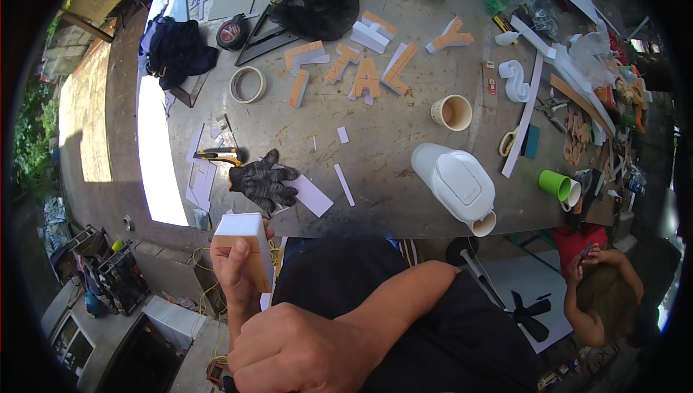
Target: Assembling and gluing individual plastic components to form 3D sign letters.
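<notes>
My left hand (234,270) grips a boxy white letter piece (242,225) with a tan face, holding it up just off the table's near edge. The thumb presses on the tan side. Close below it, my right hand (296,346) is closed in a fist, its forearm crossing in front of my dark shirt. Whatever that fist may hold is hidden. On the table beyond the held piece lie a dark grey work glove (263,182), a yellow-and-black utility knife (219,155) and a flat white offcut (310,195). Several tan-faced white letters (365,79) stand farther back.
A white lidded pitcher (455,184) and a paper cup (452,112) occupy the right half of the table (390,158). Tape (247,85) lies at left. Scissors (507,143) and scraps line the right side. A seated person (603,285) is at lower right, near a fan (530,315).
</notes>
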`<state>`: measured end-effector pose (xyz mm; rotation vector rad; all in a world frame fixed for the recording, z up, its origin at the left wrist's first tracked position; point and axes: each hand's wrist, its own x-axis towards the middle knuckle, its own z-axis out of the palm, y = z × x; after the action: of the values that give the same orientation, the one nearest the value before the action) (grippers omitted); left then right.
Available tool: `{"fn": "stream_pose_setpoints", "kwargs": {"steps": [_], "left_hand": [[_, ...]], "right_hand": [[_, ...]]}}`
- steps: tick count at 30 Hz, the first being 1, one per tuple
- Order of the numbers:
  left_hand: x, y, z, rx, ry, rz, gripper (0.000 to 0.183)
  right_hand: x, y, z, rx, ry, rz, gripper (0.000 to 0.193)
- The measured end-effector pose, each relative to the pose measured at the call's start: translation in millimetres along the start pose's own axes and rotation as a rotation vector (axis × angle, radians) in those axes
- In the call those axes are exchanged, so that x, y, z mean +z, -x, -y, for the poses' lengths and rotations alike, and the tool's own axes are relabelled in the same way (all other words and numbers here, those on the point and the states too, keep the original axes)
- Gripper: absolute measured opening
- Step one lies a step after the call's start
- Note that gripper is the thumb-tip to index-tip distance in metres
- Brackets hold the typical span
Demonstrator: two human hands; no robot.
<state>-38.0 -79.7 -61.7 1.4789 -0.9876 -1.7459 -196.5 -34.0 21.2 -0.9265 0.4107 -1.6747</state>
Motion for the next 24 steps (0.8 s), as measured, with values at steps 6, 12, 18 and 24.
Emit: {"fn": "stream_pose_setpoints", "kwargs": {"steps": [6, 12, 18, 24], "left_hand": [[-7, 14, 3, 0.057, -0.004, -0.048, 0.059], [-10, 19, 4, 0.063, 0.045, -0.022, 0.055], [-34, 27, -4, 0.187, 0.103, -0.063, 0.053], [-44, 22, -17, 0.308, 0.124, -0.042, 0.050]], "right_hand": [[24, -31, 16, -0.039, -0.185, 0.121, 0.048], [-40, 36, -16, 0.059, 0.409, 0.252, 0.055], [-132, 107, -45, 0.645, 1.232, -0.015, 0.034], [-157, 127, -71, 0.627, 1.595, -0.007, 0.032]]}}
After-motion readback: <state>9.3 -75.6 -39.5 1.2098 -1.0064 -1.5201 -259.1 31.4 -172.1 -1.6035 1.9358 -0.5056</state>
